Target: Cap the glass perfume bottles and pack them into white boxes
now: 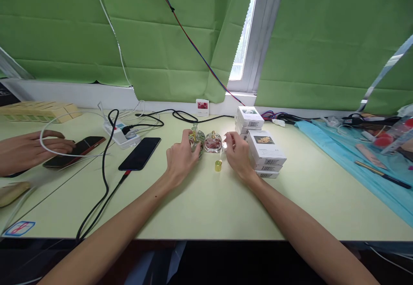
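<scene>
My left hand is closed around a small clear glass perfume bottle with greenish contents, partly hidden by my fingers. Just right of it stands a second perfume bottle, rounded and clear, with pinkish-red contents and a gold neck. In front of that bottle, a small yellow-gold cap rests on the table. My right hand is beside the second bottle, fingers curled together; whatever they pinch is too small or hidden to make out. Close behind this hand are stacked white boxes with printed pictures.
A black phone with a cable lies left, near a white power strip. At far left, another person's hand is on a dark phone. A blue plastic sheet with a pen covers the right side.
</scene>
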`<state>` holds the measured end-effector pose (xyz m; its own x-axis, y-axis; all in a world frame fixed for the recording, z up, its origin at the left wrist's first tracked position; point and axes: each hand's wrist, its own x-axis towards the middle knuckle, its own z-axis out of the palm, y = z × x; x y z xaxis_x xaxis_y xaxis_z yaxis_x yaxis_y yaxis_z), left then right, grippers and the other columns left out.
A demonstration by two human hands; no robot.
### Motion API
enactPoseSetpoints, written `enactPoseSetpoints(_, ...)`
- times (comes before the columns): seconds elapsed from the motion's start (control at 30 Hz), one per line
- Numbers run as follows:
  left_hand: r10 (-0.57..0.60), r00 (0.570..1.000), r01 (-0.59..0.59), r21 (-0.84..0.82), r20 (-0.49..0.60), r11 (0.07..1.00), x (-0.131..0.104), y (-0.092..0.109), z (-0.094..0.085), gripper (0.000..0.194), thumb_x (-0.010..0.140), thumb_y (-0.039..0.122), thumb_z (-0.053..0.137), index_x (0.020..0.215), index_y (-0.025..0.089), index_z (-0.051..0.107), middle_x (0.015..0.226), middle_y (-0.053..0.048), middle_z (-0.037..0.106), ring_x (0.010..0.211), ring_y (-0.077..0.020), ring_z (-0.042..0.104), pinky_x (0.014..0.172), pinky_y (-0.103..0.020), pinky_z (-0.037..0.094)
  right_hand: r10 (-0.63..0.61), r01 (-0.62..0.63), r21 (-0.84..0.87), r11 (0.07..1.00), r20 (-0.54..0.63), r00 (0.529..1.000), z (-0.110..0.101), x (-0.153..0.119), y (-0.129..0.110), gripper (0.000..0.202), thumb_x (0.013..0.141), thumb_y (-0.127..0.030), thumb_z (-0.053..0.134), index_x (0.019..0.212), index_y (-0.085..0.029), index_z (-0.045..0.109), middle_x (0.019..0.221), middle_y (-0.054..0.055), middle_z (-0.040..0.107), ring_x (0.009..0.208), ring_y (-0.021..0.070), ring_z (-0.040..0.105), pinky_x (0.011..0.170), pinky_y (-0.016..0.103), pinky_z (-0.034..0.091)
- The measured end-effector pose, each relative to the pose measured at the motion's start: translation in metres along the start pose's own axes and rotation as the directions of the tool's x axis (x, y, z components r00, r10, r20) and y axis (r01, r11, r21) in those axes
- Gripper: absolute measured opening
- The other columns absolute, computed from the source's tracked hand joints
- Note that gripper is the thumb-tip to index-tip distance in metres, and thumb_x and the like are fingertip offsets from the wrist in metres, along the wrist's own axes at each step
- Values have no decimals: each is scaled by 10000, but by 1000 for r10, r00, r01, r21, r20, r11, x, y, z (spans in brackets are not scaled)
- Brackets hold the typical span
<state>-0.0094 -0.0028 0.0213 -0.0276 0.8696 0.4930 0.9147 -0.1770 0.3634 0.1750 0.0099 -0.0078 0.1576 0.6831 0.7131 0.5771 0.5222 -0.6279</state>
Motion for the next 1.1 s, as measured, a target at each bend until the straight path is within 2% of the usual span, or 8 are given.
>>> enactPoseSetpoints(0.13, 194, 978, -204, -151, -78, 967, -5, -2, 8, 308, 967, 413, 509, 1191, 209, 564, 512, 78, 547, 464, -147, 529, 566, -255, 339, 9, -10, -19, 1000, -13, 1000, -1, 1, -1, 288, 1040, -333, 391, 888, -209, 602, 834, 46, 706, 701, 178, 610, 681, 297, 435)
enactPoseSetpoints(0.2, 321, 947, -317, -227, -18, 921, -9, -1, 13, 293, 974, 431, 501, 1150, 215, 593, 514, 81, 532, 465, -129, 515, 567, -247, 354, 5, -5, -35, 999, -1, 1000, -2, 1, 0, 233, 1015, -303, 426, 930, -205, 620, 871, 51, 714, 672, 171, 599, 686, 301, 450)
enactPoseSetpoints(0.27, 419, 904, -381, -276, 90, 882, -13, 2, 17, 309, 960, 443, 527, 1158, 220, 606, 540, 77, 548, 494, -128, 532, 577, -249, 364, 2, -1, -56, 998, 16, 1000, -2, 1, 2, 191, 981, -268, 464, 999, -194, 639, 927, 63, 725, 640, 165, 586, 700, 313, 468)
enactPoseSetpoints(0.37, 443, 863, -381, -265, 240, 886, -19, 6, 22, 355, 907, 486, 597, 1140, 220, 626, 654, 39, 627, 577, -152, 583, 584, -271, 360, -1, 5, -68, 998, 55, 998, -1, 1, 6, 239, 936, -200, 475, 1100, -179, 648, 1006, 86, 737, 674, 177, 608, 738, 332, 496)
enactPoseSetpoints(0.47, 411, 854, -339, -255, 321, 905, -21, 9, 22, 357, 900, 466, 589, 1163, 227, 627, 712, 18, 650, 619, -175, 600, 588, -286, 367, -16, 22, -67, 998, 101, 995, -1, 0, 9, 295, 916, -156, 470, 1150, -178, 648, 1066, 101, 738, 750, 195, 640, 792, 349, 514)
enactPoseSetpoints(0.6, 381, 836, -262, -323, 395, 909, -20, 9, 21, 375, 927, 424, 552, 1244, 231, 599, 734, 14, 686, 632, -191, 634, 598, -299, 398, -27, 38, -63, 997, 159, 987, 1, -1, 10, 326, 924, -146, 483, 1204, -173, 648, 1153, 124, 727, 783, 203, 654, 849, 376, 526)
enactPoseSetpoints(0.8, 371, 828, -196, -402, 421, 894, -18, 8, 22, 325, 912, 367, 589, 1211, 240, 593, 913, -1, 757, 681, -193, 682, 645, -305, 450, -58, 70, -47, 996, 228, 972, 5, -2, 12, 343, 941, -142, 481, 1238, -169, 650, 1168, 124, 726, 817, 206, 672, 874, 377, 535)
enactPoseSetpoints(1.1, 399, 825, -208, -441, 400, 873, -19, 5, 27, 299, 894, 272, 595, 1192, 246, 574, 1026, -6, 767, 678, -180, 682, 671, -301, 463, -83, 95, -29, 995, 274, 958, 6, -3, 15, 385, 948, -127, 454, 1284, -134, 640, 1223, 152, 713, 927, 226, 694, 909, 394, 544)
